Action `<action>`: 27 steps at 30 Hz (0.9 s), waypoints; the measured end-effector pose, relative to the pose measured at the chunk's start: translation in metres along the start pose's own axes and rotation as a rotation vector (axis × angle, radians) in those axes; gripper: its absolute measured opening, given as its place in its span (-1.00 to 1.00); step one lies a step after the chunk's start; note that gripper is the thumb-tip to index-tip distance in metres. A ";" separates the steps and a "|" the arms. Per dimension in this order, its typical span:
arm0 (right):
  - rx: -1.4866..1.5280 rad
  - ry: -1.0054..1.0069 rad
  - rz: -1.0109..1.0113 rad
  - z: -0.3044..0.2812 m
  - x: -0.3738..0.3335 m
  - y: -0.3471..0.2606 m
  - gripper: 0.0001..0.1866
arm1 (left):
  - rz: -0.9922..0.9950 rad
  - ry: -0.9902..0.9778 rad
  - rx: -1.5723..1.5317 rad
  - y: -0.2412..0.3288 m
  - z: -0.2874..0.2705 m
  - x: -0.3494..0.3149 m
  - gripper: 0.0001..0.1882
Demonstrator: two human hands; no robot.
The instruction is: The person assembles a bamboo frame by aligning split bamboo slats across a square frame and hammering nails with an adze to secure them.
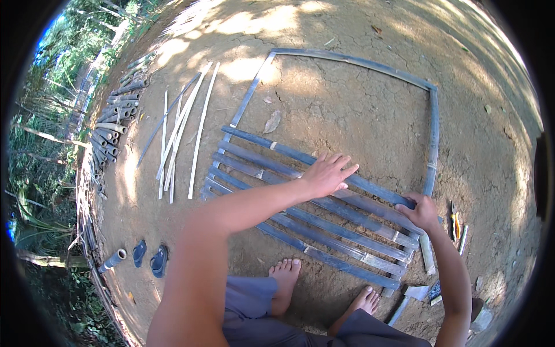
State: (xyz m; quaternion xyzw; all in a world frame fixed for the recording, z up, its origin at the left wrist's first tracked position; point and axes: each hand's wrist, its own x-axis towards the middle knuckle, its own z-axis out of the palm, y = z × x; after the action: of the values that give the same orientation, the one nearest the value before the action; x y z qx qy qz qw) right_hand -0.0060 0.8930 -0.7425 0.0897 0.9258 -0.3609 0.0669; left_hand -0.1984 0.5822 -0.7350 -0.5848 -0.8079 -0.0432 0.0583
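A rectangular frame of split bamboo (352, 59) lies on the ground before me, its near half crossed by several dark bamboo slats (341, 246). My left hand (326, 175) rests with fingers spread over the farthest slat (376, 189), near its middle. At that slat's right end, my right hand (422, 213) is closed around it, thumb and fingers gripping by the frame's right side. Both palms face down, so the contact under the left one is partly hidden. A short bamboo piece (427, 254) lies just below my right hand.
Pliers with yellow-and-black handles (455, 222) and a hatchet (415, 292) lie on the right. Pale thin strips (203, 130) are spread left of the frame. Farther left are piled bamboo tubes (113, 124), sandals (159, 261) and a bamboo tube (113, 260). My bare feet (284, 283) stand close to the slats.
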 end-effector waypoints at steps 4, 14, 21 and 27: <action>0.003 -0.099 0.055 0.028 0.029 0.011 -0.55 | -0.061 -0.241 -0.132 -0.010 0.060 -0.001 -0.46; 0.081 0.210 -0.306 0.018 0.028 0.099 -0.56 | -0.117 -0.299 -0.125 -0.013 0.103 0.002 -0.51; 0.171 0.258 0.375 -0.019 -0.046 0.156 -0.69 | -0.066 -0.286 -0.213 0.001 0.094 0.030 -0.43; 0.591 0.245 0.627 0.009 -0.052 0.156 -0.75 | -0.108 -0.382 -0.201 -0.012 0.090 0.026 -0.43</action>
State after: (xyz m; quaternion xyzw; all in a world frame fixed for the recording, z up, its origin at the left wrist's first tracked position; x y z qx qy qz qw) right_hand 0.0789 0.9936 -0.8415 0.4233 0.7123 -0.5588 0.0346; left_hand -0.2216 0.6153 -0.8206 -0.5413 -0.8259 -0.0152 -0.1569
